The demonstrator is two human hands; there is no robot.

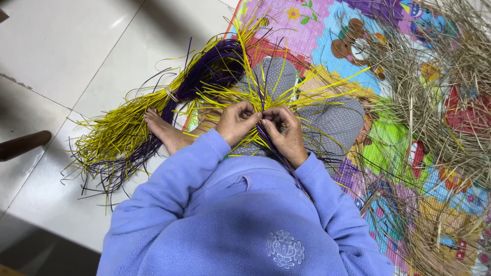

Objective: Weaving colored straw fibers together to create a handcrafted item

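I sit cross-legged in grey dotted trousers (335, 120) and a lilac fleece. My left hand (236, 121) and my right hand (285, 132) meet over my lap, both pinching a woven knot of yellow and purple strips (262, 105). Loose yellow strip ends fan out from that knot in all directions. Purple strands hang down from it between my wrists. A long bundle of yellow and purple strips (148, 117), tied near its middle, lies on the floor to my left, beside my bare foot (163, 130).
A bright cartoon play mat (353, 30) lies under me and to the right. A heap of dry straw-coloured fibre (440, 92) covers its right side. White floor tiles (61, 46) stretch to the left, with a dark wooden piece (23, 144) at the edge.
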